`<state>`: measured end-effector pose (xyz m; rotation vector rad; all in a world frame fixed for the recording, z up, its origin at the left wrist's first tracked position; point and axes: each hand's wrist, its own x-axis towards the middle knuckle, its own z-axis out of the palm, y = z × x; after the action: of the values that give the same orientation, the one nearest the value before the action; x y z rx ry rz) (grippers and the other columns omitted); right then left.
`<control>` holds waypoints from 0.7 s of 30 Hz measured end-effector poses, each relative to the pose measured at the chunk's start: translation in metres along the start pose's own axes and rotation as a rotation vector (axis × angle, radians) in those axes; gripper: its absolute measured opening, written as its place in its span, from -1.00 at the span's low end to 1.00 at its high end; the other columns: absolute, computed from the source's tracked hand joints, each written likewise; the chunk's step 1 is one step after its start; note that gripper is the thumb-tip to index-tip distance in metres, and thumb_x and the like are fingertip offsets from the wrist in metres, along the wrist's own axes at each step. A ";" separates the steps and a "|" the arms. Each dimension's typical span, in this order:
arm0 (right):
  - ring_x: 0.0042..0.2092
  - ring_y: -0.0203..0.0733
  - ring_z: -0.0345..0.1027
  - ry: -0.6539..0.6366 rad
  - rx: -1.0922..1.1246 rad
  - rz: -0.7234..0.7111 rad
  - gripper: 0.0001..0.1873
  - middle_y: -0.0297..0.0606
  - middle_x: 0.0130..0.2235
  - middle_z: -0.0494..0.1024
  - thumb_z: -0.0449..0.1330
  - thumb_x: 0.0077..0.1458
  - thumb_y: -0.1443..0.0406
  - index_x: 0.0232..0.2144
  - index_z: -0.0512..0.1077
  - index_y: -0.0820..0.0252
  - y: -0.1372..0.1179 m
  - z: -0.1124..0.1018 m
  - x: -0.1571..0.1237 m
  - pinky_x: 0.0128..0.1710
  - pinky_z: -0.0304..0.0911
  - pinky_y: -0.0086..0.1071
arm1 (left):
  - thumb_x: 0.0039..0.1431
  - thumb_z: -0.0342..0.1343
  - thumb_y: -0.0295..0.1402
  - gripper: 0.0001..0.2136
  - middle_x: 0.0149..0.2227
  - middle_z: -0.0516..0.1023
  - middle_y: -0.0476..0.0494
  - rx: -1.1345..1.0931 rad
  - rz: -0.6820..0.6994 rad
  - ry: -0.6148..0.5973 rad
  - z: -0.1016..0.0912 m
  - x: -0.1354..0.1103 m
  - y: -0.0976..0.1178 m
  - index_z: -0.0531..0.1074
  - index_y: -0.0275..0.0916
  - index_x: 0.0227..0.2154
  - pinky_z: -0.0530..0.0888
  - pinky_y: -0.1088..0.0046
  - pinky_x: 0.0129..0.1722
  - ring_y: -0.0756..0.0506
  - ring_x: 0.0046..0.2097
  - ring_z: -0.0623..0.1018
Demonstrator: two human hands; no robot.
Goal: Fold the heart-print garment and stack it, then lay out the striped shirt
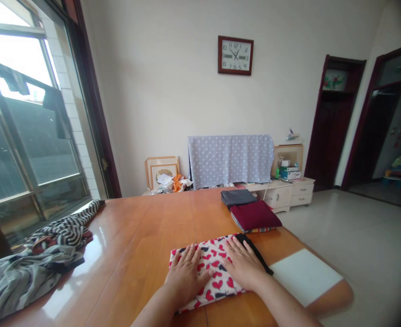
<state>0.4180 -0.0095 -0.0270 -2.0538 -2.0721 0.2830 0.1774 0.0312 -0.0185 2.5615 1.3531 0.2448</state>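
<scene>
On the wooden table lies a folded white garment [217, 282] printed with red and dark hearts, with a black band [259, 255] along its right side. My left hand [186, 276] rests flat on its left part, fingers stretched out. Over the right part, my right hand [244, 264] also lies flat with the fingers spread. Both palms touch the cloth, and neither grips it. Just beyond are a folded maroon cloth [256, 215] on top of a striped one and a folded dark grey cloth [238, 198].
Unfolded clothes, one grey [26, 277] and one striped black and white [67, 225], are heaped along the table's left edge. A pale flat sheet [305, 276] lies near the right corner of the table [146, 236]. A low white cabinet [300, 193] stands behind.
</scene>
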 end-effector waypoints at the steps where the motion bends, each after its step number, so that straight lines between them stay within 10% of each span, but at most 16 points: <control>1: 0.50 -0.03 -0.31 0.000 0.015 -0.001 -0.23 -0.16 0.48 -0.05 -0.08 0.31 -0.02 0.45 0.04 0.16 0.000 -0.001 0.001 0.44 -0.47 -0.01 | 0.26 -0.18 0.26 -0.23 0.46 0.07 -0.22 -0.002 -0.001 0.001 -0.001 0.002 0.000 0.16 -0.07 0.40 -0.09 -0.13 0.42 -0.34 0.47 0.04; 7: 0.41 -0.03 0.05 0.237 0.265 -0.002 -0.39 -0.14 0.37 0.28 -0.02 0.29 0.08 0.31 0.30 0.15 0.003 -0.016 -0.012 0.39 -0.07 -0.13 | 0.29 -0.07 0.10 -0.47 0.15 0.51 -0.29 -0.029 0.000 0.104 -0.017 0.028 0.003 0.49 -0.13 0.10 0.34 0.08 0.19 -0.33 0.18 0.47; 11: 0.00 -0.03 0.47 0.482 0.311 0.032 -0.63 -0.12 -0.02 0.60 -0.06 0.33 0.15 -0.06 0.50 0.06 -0.002 -0.021 -0.051 -0.01 0.33 -0.24 | 0.27 -0.01 0.03 -0.53 0.08 0.51 -0.30 -0.047 0.002 0.065 -0.022 0.055 0.006 0.50 -0.16 0.04 0.41 0.20 0.07 -0.29 0.11 0.50; 15: -0.21 -0.09 0.49 0.437 0.118 -0.019 -0.78 -0.24 -0.25 0.59 0.02 0.27 0.28 -0.33 0.46 0.02 -0.010 -0.003 -0.085 -0.24 0.29 -0.31 | 0.21 0.04 0.05 -0.51 0.06 0.52 -0.29 -0.076 0.006 -0.011 -0.022 0.080 0.011 0.50 -0.17 0.02 0.43 0.30 0.01 -0.25 0.06 0.52; 21: -0.21 -0.07 0.56 0.238 -0.050 -0.090 -0.64 -0.31 -0.21 0.65 0.11 0.09 0.41 -0.09 0.47 -0.05 -0.014 0.038 -0.088 -0.33 0.25 -0.36 | 0.05 0.20 -0.03 -0.52 0.05 0.56 -0.32 -0.108 -0.083 -0.089 -0.019 0.110 0.019 0.51 -0.20 -0.03 0.45 0.30 -0.10 -0.29 0.01 0.55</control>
<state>0.3946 -0.0972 -0.0607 -1.9082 -2.0358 -0.0272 0.2485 0.1143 0.0093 2.3923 1.3715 0.1820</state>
